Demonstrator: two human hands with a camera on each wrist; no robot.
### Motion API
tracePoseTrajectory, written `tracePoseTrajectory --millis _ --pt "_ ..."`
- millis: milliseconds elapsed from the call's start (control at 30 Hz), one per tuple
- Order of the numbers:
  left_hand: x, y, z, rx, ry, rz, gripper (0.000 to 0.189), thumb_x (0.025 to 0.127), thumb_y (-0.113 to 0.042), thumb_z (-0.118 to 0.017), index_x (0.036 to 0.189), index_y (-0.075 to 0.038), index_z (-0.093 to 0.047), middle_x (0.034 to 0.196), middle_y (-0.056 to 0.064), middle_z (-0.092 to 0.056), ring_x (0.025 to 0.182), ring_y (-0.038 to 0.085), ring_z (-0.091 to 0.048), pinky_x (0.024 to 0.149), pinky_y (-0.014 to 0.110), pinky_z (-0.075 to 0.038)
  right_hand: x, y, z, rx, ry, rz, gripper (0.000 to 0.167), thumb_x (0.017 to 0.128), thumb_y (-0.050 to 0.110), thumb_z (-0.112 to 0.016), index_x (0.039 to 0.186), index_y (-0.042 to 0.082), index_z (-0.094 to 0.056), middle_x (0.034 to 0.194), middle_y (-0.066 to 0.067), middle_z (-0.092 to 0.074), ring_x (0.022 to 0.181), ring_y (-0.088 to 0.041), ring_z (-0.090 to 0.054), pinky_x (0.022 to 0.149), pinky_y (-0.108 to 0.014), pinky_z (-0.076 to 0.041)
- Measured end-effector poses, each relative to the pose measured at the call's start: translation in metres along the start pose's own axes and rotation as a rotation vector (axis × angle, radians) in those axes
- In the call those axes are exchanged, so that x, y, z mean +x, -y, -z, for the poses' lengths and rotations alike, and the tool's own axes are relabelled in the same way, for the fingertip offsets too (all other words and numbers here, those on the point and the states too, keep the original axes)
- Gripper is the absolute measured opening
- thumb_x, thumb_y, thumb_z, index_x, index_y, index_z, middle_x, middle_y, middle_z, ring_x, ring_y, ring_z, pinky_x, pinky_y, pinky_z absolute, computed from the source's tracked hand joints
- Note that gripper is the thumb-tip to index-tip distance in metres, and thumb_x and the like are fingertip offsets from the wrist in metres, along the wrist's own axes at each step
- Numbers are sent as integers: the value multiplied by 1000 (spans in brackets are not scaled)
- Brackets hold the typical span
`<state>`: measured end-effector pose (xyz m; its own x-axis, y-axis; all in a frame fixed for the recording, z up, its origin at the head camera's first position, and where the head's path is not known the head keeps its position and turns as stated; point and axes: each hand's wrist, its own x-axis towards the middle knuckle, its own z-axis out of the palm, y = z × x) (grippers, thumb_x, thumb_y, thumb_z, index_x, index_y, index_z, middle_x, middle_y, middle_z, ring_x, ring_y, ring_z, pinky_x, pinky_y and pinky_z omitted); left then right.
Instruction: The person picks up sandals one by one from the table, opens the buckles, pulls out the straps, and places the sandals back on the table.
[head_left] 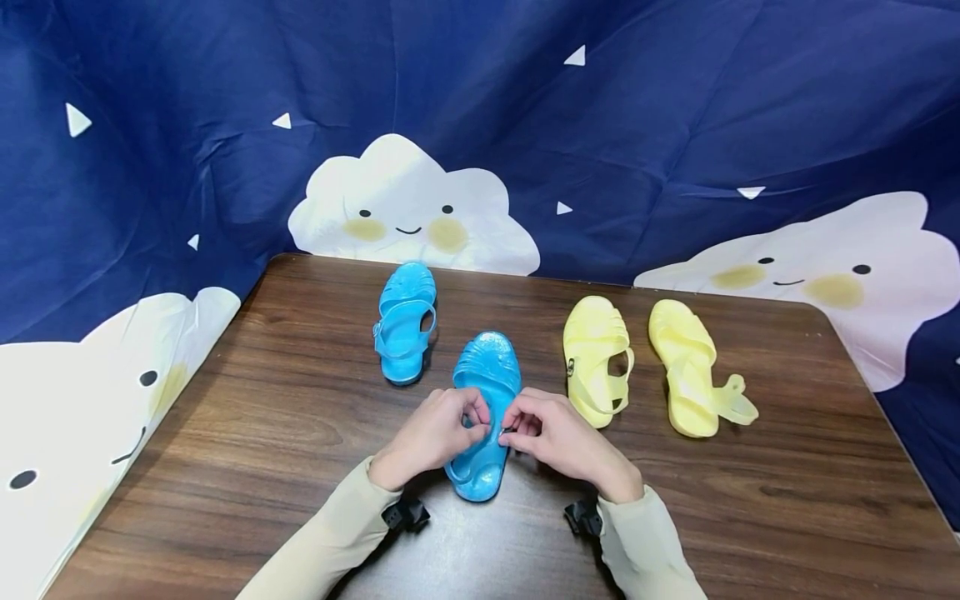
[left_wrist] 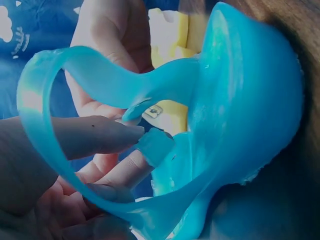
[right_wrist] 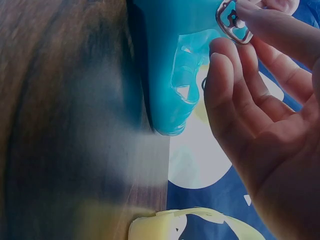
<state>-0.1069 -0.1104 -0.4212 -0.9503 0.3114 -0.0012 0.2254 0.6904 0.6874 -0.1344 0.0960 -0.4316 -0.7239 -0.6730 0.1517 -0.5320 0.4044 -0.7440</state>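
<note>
A translucent blue jelly sandal (head_left: 488, 358) lies at the table's middle, toe away from me, with both hands over its heel part. My left hand (head_left: 441, 427) pinches the tip of its ankle strap (left_wrist: 156, 147) between thumb and finger; the strap's loop arches around the heel in the left wrist view. From the other side, my right hand (head_left: 558, 429) pinches the small metal buckle (right_wrist: 220, 19) with thumb and fingertips. Strap tip and buckle are close to each other above the footbed.
Another blue sandal (head_left: 408, 283) stands behind to the left. Two yellow sandals are on the right: one (head_left: 588, 321) with its strap looped round the heel, the other (head_left: 678, 329) with its strap splayed outward. A dark wooden table (head_left: 262, 417) meets a blue cloud-print cloth (head_left: 600, 150).
</note>
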Motion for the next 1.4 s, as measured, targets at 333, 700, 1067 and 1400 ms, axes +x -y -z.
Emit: tracePoseTrajectory --millis 333,700,1067,1400 --pt "1 -1 0 -10 -20 -21 8 86 -17 -71 82 -15 -65 73 -5 -69 55 4 -49 50 19 -39 0 1 2 -10 2 -8 13 83 20 -77 86 17 -65 80 8 -58 70 -3 -56 64 -20 -51" --pt "1 5 23 -131 -173 85 9 90 -21 -68 89 -12 -66 71 -4 -62 59 9 -53 53 22 -44 0 0 2 1 3 -9 9 86 20 -74 86 20 -65 81 8 -59 70 -4 -57 64 -21 -51" --pt "3 20 28 -83 -49 231 37 97 -40 -55 104 -4 -60 75 2 -59 62 13 -54 60 27 -46 1 4 2 9 -18 -78 5 89 22 -70 89 19 -66 81 8 -59 70 -4 -56 64 -21 -50" --pt "6 28 20 -212 123 378 58 99 -57 -37 113 -5 -58 73 11 -61 54 22 -60 49 34 -52 0 10 2 219 82 -421 57 91 33 -67 128 -7 -48 83 -11 -65 62 -20 -64 58 -33 -57"
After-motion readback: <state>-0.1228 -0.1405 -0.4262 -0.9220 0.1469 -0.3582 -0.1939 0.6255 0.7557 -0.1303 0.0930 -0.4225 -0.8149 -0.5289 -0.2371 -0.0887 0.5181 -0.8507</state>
